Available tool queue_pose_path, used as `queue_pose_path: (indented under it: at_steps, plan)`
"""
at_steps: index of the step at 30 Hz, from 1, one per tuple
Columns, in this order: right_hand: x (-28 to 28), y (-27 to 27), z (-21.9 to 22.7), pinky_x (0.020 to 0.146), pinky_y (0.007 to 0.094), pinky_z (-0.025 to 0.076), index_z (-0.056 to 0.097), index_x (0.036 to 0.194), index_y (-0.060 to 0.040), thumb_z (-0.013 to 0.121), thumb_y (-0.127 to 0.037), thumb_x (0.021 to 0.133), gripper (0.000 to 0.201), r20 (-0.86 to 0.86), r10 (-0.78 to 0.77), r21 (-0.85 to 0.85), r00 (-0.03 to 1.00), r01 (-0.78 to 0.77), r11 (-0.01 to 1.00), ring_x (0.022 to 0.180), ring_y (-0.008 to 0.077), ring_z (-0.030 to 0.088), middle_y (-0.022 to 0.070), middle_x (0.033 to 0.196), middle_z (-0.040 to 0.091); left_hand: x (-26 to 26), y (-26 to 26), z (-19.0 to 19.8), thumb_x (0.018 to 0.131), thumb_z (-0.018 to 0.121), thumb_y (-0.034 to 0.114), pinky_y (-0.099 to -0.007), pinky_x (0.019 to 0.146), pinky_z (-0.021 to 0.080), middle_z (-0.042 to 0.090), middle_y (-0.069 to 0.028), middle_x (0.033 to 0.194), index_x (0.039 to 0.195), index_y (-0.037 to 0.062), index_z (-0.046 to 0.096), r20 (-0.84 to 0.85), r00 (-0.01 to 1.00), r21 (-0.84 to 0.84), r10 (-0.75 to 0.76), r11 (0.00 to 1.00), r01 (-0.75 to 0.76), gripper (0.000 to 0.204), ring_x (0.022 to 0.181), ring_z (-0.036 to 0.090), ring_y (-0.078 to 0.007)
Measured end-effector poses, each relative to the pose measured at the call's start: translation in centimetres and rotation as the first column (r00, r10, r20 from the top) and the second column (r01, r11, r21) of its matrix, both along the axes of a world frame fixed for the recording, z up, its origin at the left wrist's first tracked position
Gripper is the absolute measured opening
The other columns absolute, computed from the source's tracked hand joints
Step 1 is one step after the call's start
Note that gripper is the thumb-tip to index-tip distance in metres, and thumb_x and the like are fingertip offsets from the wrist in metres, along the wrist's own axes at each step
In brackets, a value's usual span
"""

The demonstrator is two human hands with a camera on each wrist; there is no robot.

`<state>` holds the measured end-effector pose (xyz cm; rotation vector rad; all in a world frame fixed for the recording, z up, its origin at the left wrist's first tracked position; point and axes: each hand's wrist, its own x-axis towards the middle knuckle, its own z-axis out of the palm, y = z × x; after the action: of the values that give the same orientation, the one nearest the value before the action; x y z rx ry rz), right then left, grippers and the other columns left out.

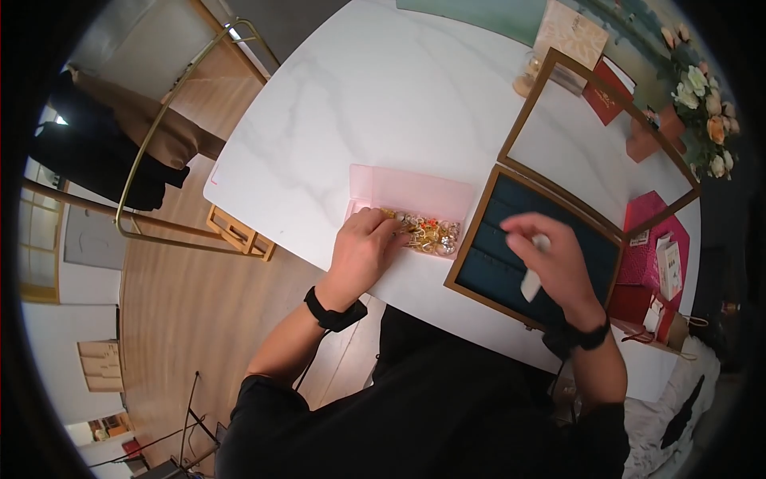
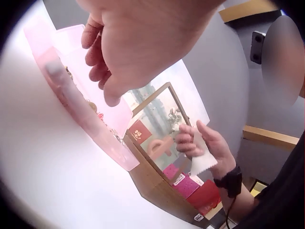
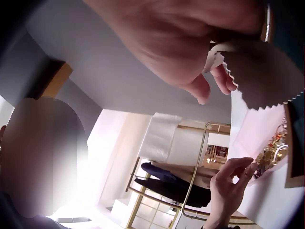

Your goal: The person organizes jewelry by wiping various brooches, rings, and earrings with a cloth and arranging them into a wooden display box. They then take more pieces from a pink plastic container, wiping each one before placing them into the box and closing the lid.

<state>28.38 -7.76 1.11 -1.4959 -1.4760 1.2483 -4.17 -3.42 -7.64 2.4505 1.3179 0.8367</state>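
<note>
A long pink box (image 1: 411, 189) with its lid up holds a heap of gold, red and clear jewelry (image 1: 435, 234). My left hand (image 1: 365, 247) reaches over the box's left end, fingers bent down at the jewelry; I cannot tell whether they pinch a piece. My right hand (image 1: 554, 259) is raised over a wooden jewelry case (image 1: 465, 267) with dark green lined compartments and its glass-paned lid open. Tucked in the right hand's curled fingers is a pale cloth (image 3: 264, 76) with zigzag-cut edges, while its thumb and index finger (image 3: 224, 78) reach forward free of it.
Magenta boxes (image 1: 650, 247) and a red bag stand right of the case. Behind its lid are a red card (image 1: 608, 94), a patterned cream box (image 1: 570, 36) and flowers (image 1: 706, 112). A brass clothes rack (image 1: 140, 172) stands beyond the white table's (image 1: 343, 96) left edge.
</note>
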Motion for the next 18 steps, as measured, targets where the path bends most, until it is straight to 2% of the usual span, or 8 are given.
queue_pose_path:
  at_steps: [2,4,8,10,12,14,15,18]
  plan:
    - [2.5,-3.1,-1.1,0.081,0.0259,0.051,0.076,0.123,-0.0009,0.071,-0.011,0.102,0.023,-0.057,-0.119,-0.088,0.991,0.114,0.99,0.089,0.009,0.064,0.0007,0.1,0.07,1.0,0.6,0.1,0.084,0.086,0.009,-0.0442,0.079,0.058,0.072,-0.0108,0.099,0.103,0.0037,0.078,-0.009,1.0,0.028,-0.024,0.999,0.025,0.021,0.093,0.071,-0.0325]
    - [5.2,-6.0,-2.5,0.08,0.0236,0.047,0.073,0.127,-0.0019,0.063,-0.004,0.098,0.03,-0.246,-0.244,-0.168,0.938,0.207,0.964,0.086,0.0075,0.059,0.0008,0.104,0.067,1.4,1.1,0.1,0.085,0.086,0.01,-0.0441,0.078,0.058,0.072,-0.0111,0.097,0.103,0.0039,0.077,-0.021,0.999,0.06,-0.049,0.997,0.05,0.02,0.092,0.071,-0.0327]
    - [7.5,-9.9,-4.2,0.078,0.0247,0.045,0.069,0.128,-0.0015,0.051,-0.001,0.085,0.047,-0.339,-0.355,-0.122,0.871,0.334,0.935,0.093,0.0102,0.059,0.0062,0.11,0.065,1.6,1.4,0.0,0.084,0.085,0.01,-0.0439,0.079,0.059,0.071,-0.0127,0.096,0.101,0.0025,0.077,-0.07,0.996,-0.057,-0.054,0.997,0.05,0.02,0.092,0.071,-0.0335]
    - [8.1,-11.0,-5.7,0.088,0.0255,0.048,0.068,0.128,-0.0005,0.051,0.003,0.091,0.041,-0.154,-0.403,0.041,0.902,0.413,0.91,0.102,0.0119,0.062,0.0062,0.113,0.066,1.8,1.4,0.1,0.083,0.085,0.01,-0.0442,0.081,0.059,0.071,-0.0133,0.094,0.099,0.0018,0.077,-0.053,0.998,-0.083,-0.044,0.996,0.04,0.019,0.093,0.071,-0.0341]
    - [7.9,-11.1,-6.6,0.092,0.0267,0.049,0.067,0.128,0.0002,0.051,0.005,0.095,0.037,-0.121,-0.39,0.084,0.913,0.401,0.912,0.104,0.0131,0.063,0.0061,0.113,0.067,1.9,1.6,0.4,0.084,0.084,0.009,-0.0437,0.079,0.06,0.072,-0.0144,0.096,0.1,0.0003,0.077,-0.021,1.0,-0.25,0.002,0.968,-0.008,0.019,0.09,0.073,-0.0339]
    - [7.5,-10.9,-6.9,0.098,0.0295,0.051,0.068,0.124,0.0017,0.052,0.008,0.104,0.027,-0.08,-0.366,0.12,0.927,0.373,0.92,0.107,0.016,0.066,0.007,0.113,0.069,2.0,1.8,-0.1,0.085,0.084,0.006,-0.0406,0.078,0.06,0.072,-0.0141,0.097,0.102,-0.0013,0.077,-0.005,1.0,-0.273,0.009,0.962,-0.01,0.02,0.086,0.074,-0.0311]
    - [7.4,-10.7,-6.8,0.098,0.0295,0.051,0.068,0.124,0.0017,0.052,0.008,0.104,0.027,-0.084,-0.366,0.124,0.927,0.374,0.919,0.107,0.016,0.066,0.007,0.113,0.069,2.0,1.9,-0.2,0.086,0.083,0.003,-0.0376,0.077,0.061,0.073,-0.0138,0.097,0.104,-0.003,0.077,0.01,1.0,-0.299,0.02,0.954,-0.016,0.02,0.082,0.076,-0.0283]
    - [6.5,-10.1,-5.6,0.094,0.0308,0.054,0.073,0.112,0.0023,0.056,0.006,0.105,0.019,0.156,-0.328,0.292,0.931,0.274,0.916,0.102,0.0219,0.073,0.0131,0.109,0.075,2.1,2.1,0.2,0.087,0.083,0.003,-0.0367,0.078,0.061,0.074,-0.0141,0.096,0.102,-0.0046,0.079,-0.024,0.999,-0.286,0.029,0.958,-0.034,0.018,0.082,0.077,-0.0275]
